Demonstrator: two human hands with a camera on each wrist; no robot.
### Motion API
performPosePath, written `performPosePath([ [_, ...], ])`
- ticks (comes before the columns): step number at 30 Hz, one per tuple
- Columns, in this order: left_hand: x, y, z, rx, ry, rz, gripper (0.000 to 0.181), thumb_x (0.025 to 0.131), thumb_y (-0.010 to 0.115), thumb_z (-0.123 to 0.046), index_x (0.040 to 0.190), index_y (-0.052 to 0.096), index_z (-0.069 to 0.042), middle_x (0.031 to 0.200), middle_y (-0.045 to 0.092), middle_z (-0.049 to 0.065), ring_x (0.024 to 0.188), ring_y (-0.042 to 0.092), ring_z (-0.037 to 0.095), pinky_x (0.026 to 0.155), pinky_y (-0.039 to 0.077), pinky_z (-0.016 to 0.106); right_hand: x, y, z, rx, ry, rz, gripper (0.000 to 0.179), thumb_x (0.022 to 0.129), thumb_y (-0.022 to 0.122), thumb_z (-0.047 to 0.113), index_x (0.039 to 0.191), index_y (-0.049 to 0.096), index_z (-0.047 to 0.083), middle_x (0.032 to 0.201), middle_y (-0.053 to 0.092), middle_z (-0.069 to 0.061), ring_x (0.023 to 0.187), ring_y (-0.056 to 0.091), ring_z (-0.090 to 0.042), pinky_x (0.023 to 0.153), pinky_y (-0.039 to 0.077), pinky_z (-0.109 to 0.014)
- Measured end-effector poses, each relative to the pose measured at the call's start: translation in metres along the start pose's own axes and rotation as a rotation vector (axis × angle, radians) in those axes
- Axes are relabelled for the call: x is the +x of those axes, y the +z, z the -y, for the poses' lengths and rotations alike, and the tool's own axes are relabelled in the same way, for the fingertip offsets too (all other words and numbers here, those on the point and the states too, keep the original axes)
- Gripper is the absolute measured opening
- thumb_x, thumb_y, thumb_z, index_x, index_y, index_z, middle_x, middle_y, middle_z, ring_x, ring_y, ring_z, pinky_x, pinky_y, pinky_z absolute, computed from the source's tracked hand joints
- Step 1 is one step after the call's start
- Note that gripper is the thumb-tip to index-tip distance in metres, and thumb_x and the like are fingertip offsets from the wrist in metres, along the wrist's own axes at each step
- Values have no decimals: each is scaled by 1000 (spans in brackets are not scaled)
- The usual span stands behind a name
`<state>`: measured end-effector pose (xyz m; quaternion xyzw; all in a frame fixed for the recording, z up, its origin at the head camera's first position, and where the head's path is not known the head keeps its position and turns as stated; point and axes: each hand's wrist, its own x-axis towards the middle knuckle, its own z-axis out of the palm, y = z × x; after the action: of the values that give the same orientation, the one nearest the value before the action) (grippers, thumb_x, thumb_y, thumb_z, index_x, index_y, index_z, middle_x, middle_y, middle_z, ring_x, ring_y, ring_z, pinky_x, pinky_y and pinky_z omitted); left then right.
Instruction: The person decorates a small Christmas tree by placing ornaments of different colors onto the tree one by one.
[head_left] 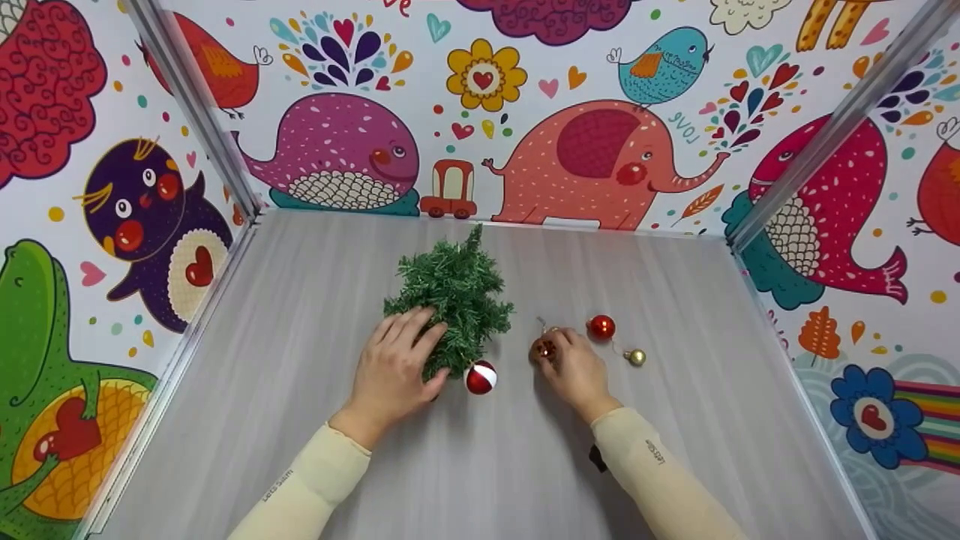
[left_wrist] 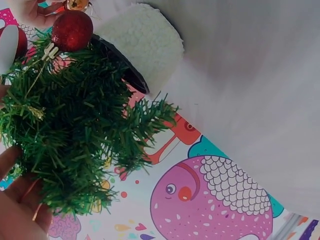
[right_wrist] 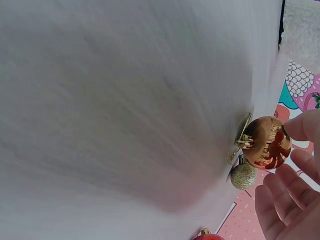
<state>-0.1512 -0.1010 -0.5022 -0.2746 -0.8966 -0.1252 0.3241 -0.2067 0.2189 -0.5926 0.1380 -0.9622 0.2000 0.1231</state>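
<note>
Steadying the green tree point(head_left: 459, 289) mid-frame, I'd guess: left hand point(head_left: 396, 367) is spread loosely over it. Right hand point(head_left: 579, 373) is pinching a shiny gold ball point(right_wrist: 267, 144) right of centre, probably leaving the hanging loop point(right_wrist: 245, 126) free.

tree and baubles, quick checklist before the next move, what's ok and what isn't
1. Copper bauble held: ok, the right hand pinches it.
2. Its loop clear of the fingers: ok.
3. Bauble lifted off the table: cannot tell.
4. Tree steadied: ok, the left hand rests on its branches.
5. Striped bauble firmly fastened: cannot tell, its fastening is hidden.
6. Loose red bauble out of the way: not ok, it lies close beside the right hand.
</note>
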Motion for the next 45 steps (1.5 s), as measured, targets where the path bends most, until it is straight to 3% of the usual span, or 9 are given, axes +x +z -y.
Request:
performPosePath([
  [29, -3, -11, 18, -45, 50, 48, 56, 71, 78, -26, 122, 66, -8, 137, 58, 13, 125, 54, 31, 106, 38, 47, -3, 8, -11, 111, -17, -17, 43, 79, 81, 12, 118, 64, 8, 108, 62, -11, 95, 64, -30, 81, 53, -48],
  [45, -4, -14, 23, -34, 51, 56, 55, 69, 77, -20, 122, 66, -7, 139, 57, 13, 127, 53, 31, 107, 38, 46, -3, 7, -10, 137, 2, -17, 42, 80, 81, 13, 117, 63, 6, 110, 65, -16, 99, 64, -33, 86, 52, -49],
])
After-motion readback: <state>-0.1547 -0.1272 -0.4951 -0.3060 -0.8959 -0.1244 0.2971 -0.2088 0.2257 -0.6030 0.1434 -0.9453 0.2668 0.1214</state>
